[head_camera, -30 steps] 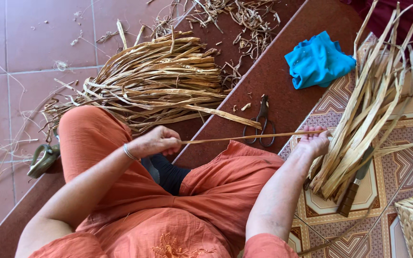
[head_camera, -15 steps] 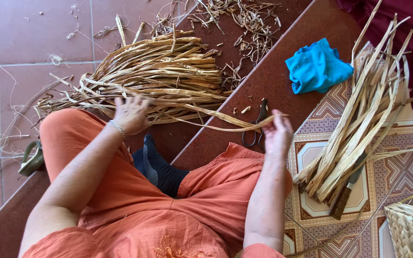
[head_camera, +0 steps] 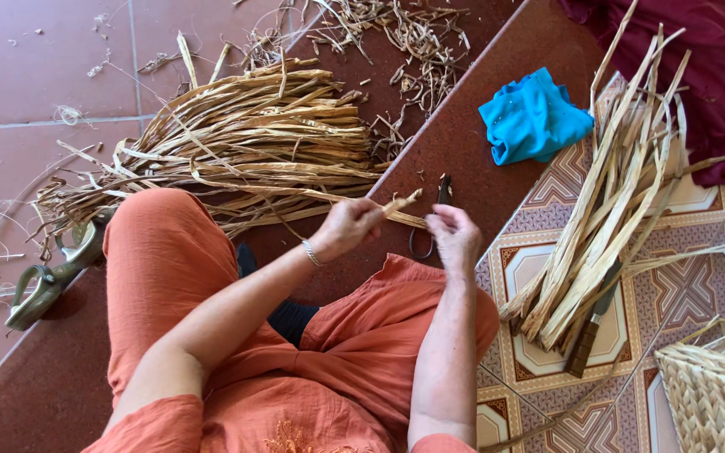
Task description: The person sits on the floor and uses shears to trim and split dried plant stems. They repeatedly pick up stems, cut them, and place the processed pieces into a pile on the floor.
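Both hands work one dried leaf strip above the lap

The left hand [head_camera: 347,226] pinches the dried leaf strip [head_camera: 403,204], drawn from the big bundle [head_camera: 245,143] on the floor; the right hand [head_camera: 455,239], fingers curled, grip closed on it beside the scissors [head_camera: 430,226]

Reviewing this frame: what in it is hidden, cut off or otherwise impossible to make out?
All in the head view:
- Scissors: mostly hidden behind the right hand.
- Knife: blade buried under the right-side strip bundle.
- Woven basket: cut off by the frame's corner.
- Strip in the left hand: whether the right hand touches it cannot be told.
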Demonstrator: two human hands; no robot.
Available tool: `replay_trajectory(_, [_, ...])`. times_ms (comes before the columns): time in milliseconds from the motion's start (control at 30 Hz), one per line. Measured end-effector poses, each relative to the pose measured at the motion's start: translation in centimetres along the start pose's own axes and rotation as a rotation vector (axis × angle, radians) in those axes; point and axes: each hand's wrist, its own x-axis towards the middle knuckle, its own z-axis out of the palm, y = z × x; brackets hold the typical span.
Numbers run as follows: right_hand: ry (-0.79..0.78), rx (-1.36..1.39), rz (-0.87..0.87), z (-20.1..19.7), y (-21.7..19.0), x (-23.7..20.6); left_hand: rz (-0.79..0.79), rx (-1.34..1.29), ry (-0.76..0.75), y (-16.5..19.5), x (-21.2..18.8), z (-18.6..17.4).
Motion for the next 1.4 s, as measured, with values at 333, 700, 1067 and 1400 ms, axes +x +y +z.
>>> replay_trajectory(333, [0.003, -0.802, 0.198, -0.2, 3.4, 2.4, 0.166, 0.100, 0.089, 2.3, -0.8, -3.3])
replay_trajectory(700, [0.012, -0.731, 0.230, -0.5, 2.1, 3.1, 0.195, -0.145, 0.066, 2.5, 0.2, -5.6])
replay_trajectory(1067, [0.181, -0.681, 0.336, -2.0, 4.0, 3.8, 0.080, -0.438, 0.029, 3.7, 0.1, -6.2])
replay_trajectory(1400, [0.008, 0.390, 0.015, -3.2, 0.2, 1.2, 0.160, -0.417, 0.023, 4.2, 0.9, -5.3])
